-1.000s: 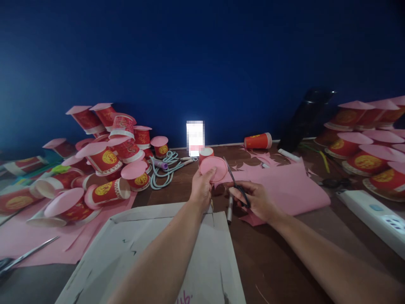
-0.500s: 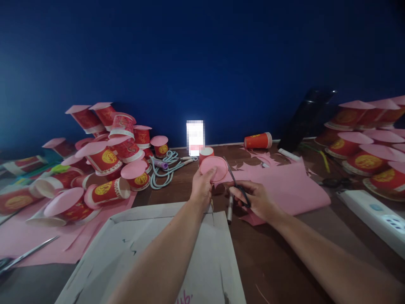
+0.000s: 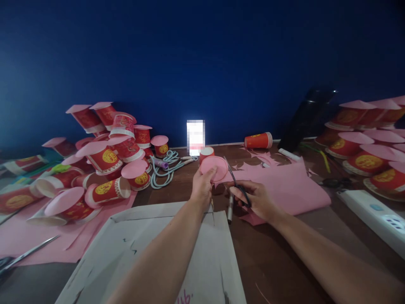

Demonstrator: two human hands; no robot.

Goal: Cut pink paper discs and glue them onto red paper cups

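Note:
Between the thumb and fingers of my left hand (image 3: 203, 183) is a round piece of pink paper (image 3: 219, 168) with a dark line drawn near its rim. My right hand (image 3: 257, 198) grips black-handled scissors (image 3: 241, 192), their blades pointing up along the right edge of the pink piece. Whether the blades touch the paper I cannot tell. A marker (image 3: 230, 209) lies just below the scissors, close to my right fingers. Partly hidden behind the pink piece stands a red paper cup (image 3: 207, 153). A larger pink sheet (image 3: 281, 185) with cut edges lies beyond my right hand.
Red cups with pink discs (image 3: 104, 158) pile up at left; more stand at right (image 3: 367, 160). A white board (image 3: 152, 236) lies under my left forearm. Other scissors (image 3: 30, 253), a pale cable (image 3: 155, 179), a bright phone-like screen (image 3: 195, 137) and a power strip (image 3: 376, 219) surround the workspace.
Hardly anything differs. Both hands, the pink round piece and the scissors stay in nearly the same place, with only a tiny shift of the scissor handles.

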